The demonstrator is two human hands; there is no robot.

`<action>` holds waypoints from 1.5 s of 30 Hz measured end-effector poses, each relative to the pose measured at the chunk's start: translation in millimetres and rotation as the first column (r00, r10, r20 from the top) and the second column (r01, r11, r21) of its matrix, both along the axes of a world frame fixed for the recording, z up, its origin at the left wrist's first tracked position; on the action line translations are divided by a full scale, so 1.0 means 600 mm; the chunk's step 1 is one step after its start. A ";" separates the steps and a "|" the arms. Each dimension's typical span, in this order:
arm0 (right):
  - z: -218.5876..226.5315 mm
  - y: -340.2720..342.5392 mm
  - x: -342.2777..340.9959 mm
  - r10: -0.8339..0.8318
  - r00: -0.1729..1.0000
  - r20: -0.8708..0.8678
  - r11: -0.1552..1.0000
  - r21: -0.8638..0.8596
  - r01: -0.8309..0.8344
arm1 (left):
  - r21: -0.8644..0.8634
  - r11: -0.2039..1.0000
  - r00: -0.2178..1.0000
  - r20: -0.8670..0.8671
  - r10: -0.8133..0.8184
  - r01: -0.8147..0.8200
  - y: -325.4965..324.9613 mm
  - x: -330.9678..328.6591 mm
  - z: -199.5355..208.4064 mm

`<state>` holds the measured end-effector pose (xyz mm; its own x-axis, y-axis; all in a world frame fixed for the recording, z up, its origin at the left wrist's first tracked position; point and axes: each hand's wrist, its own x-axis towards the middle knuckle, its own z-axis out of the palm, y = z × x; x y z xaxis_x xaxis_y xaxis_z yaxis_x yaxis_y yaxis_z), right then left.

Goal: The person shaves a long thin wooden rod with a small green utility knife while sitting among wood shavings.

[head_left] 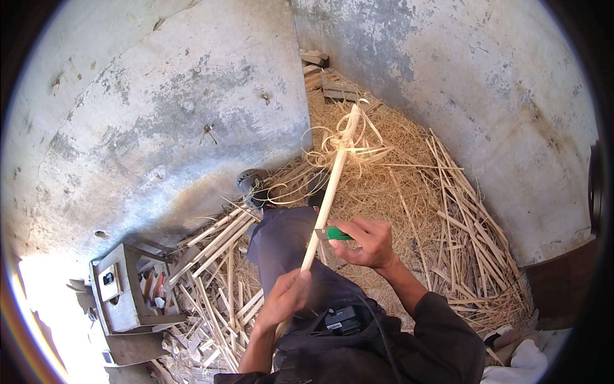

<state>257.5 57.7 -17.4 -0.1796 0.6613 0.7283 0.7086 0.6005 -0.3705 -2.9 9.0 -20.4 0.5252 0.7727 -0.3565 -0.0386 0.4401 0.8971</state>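
The left hand (286,299) is closed around the lower part of one long pale wooden stick (328,200), with the fingers wrapped fully on it, low in the picture and just above the person's lap. The stick goes up and a little to the right from this hand, over the knee in dark trousers (288,246), and its far end is above the heap of shavings (384,185). At this far end several thin curls (345,144) of shaved wood hang from the stick; I cannot count them exactly. The right hand (366,243) is also closed, clamped on one knife with a green handle (339,234), and the short blade touches the stick from its right side, a little above the left hand. The two hands are near each other but do not touch. On the floor at the right there are many thin split sticks (467,237), too many to count, and another bundle (220,240) lies at the left of the knee. One grey hollow block (125,291) stands at the lower left, beside the concrete wall (160,109).
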 end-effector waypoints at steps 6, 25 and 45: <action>-0.006 0.003 0.005 -0.003 1.000 -0.019 1.000 -0.005 0.003 | -0.012 1.000 1.000 0.022 -0.007 0.007 -0.001 0.002 0.006; -0.031 0.045 0.038 -0.055 0.984 -0.169 0.998 -0.047 0.047 | -0.062 0.992 0.994 0.014 -0.111 0.111 -0.009 -0.023 -0.037; -0.026 0.028 0.046 -0.190 0.905 -0.380 0.964 -0.246 0.099 | -0.085 0.993 0.996 -0.040 -0.082 0.078 -0.018 -0.032 -0.050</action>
